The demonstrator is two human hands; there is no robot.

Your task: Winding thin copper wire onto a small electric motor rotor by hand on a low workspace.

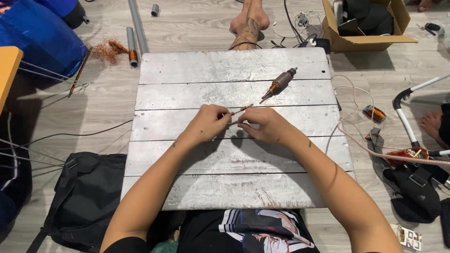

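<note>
Two hands meet over the middle of the white plank board [187, 187]: the left hand [208, 122] and right hand [262, 124] both pinch a thin copper rod [241, 109], fingers closed on it, its free end pointing up and to the right just above the knuckles. Judgement: the rod is slender and gripped only at the fingertips, so it may bend, slip out, or roll into a gap between the planks if either pinch loosens. Just beyond the hands a motor armature [280, 83] lies tilted on the board, apart from the rod; a careless sweep of the right hand could knock it toward the edge. A black bag [84, 197] sits on the floor at the near left. A pale cable [356, 140] trails near the right forearm and could snag it. Farther off lie grey pipes [136, 28], a tangle of copper wire [107, 49], a cardboard box [365, 33] and another person's bare foot [248, 23].
</note>
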